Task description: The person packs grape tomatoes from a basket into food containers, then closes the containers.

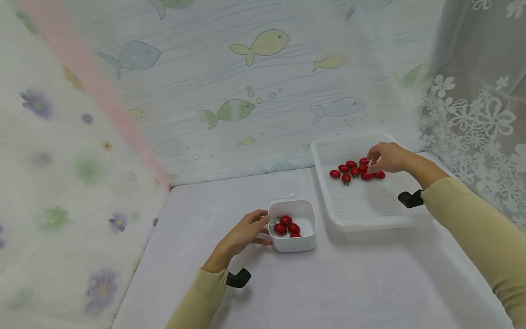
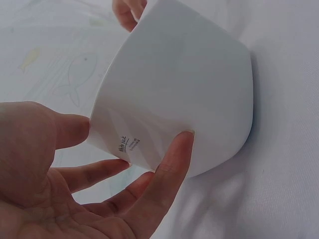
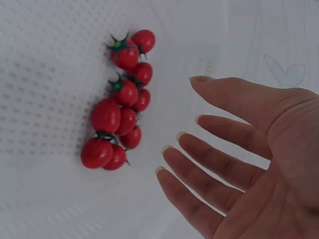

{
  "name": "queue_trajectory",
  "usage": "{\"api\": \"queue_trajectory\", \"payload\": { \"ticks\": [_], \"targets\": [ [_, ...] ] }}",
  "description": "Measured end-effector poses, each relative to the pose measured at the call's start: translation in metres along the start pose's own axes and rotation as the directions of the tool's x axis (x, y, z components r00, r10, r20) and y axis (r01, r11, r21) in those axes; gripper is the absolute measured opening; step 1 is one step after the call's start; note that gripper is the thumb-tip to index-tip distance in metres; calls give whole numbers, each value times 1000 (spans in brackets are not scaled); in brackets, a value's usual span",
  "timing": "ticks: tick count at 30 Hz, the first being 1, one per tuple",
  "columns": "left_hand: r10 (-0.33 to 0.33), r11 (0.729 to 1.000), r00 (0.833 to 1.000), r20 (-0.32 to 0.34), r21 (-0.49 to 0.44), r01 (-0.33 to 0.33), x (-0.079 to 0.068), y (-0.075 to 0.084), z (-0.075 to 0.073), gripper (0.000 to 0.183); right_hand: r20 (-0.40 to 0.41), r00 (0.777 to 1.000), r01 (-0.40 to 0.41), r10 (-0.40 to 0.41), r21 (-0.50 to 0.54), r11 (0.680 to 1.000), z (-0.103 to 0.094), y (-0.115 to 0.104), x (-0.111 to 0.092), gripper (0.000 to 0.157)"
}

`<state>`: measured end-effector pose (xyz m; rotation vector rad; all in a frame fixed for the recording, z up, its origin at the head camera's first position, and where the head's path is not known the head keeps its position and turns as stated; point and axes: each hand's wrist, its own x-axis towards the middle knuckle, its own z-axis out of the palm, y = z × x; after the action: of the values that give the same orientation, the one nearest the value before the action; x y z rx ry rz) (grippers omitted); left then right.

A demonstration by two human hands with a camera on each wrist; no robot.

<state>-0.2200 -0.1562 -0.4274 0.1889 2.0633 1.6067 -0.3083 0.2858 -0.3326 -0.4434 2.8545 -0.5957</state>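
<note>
A small white square container point(image 1: 293, 245) stands on the table with several red cherry tomatoes point(image 1: 281, 228) inside. My left hand point(image 1: 245, 232) rests against its left side, extended fingertips touching the outer wall near small printed lettering in the left wrist view. To the right is a white perforated basket point(image 1: 371, 222), where a cluster of cherry tomatoes point(image 1: 355, 172), some with green stems, lies toward the back. Over the right end of that cluster hovers my right hand point(image 1: 388, 157). The right wrist view shows its fingers point(image 3: 214, 164) spread and relaxed, apart from the tomatoes and holding nothing.
Behind the small container lies a flat, transparent lid-like piece point(image 1: 284, 187) on the white-covered table point(image 1: 271, 292). A fish-patterned sheet point(image 1: 263, 91) hangs along the back, a floral one on the left, and a lace curtain point(image 1: 481, 109) borders the right.
</note>
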Motion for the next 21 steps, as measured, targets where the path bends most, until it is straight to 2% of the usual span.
{"api": "queue_trajectory", "payload": {
  "ticks": [10, 21],
  "targets": [
    [1, 1000, 1000, -1, 0, -1, -1, -1, 0, 48, 61, 990, -134, 131, 53, 990, 11, 22, 12, 55],
    [-6, 1000, 1000, -3, 3, 6, 1, -2, 0, 47, 135, 969, -223, 205, 138, 965, 32, 48, 19, 65]
  ]
}}
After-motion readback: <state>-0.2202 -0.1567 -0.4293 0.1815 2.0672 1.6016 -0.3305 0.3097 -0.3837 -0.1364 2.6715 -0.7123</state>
